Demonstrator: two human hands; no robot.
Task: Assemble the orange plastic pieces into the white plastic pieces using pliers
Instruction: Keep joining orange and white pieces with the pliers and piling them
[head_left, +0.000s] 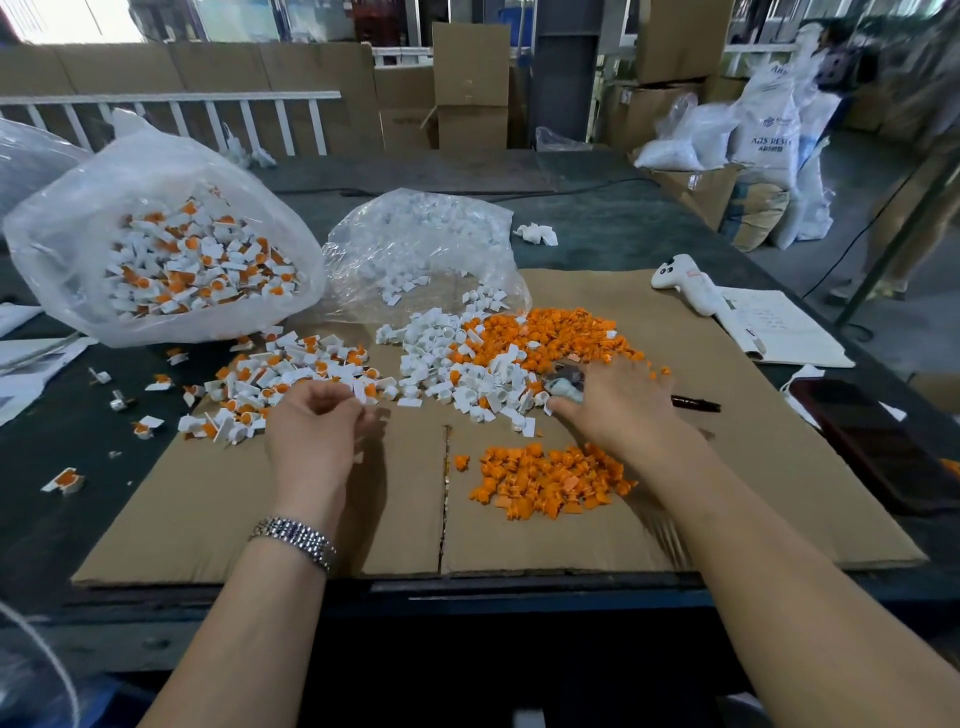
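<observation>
The right hand (613, 400) lay palm down at the edge of the mixed heap, its fingers curled over a grey, blurred tool that looked like the pliers (566, 387); only part of the tool showed under the fingers. The left hand (317, 431) hovered above the cardboard sheet (208, 509) with fingers loosely bent; whether it pinched a small piece could not be told through the blur. A metal watch (296, 538) circled that wrist.

Just beyond the right hand spread the white plastic pieces (441, 353), running into a heap of orange plastic pieces (556, 332) on their right. A second, smaller orange pile (545, 478) lay near the right forearm. Beyond the left hand were scattered assembled pieces (280, 374), white with orange inserts, and more of them filled a large clear bag (156, 249) at the far left. A smaller clear bag (415, 239) with white pieces lay behind the heap. A black pen (696, 404) lay right of the right hand, and a white controller (685, 283) rested touching an open notebook (779, 327).
</observation>
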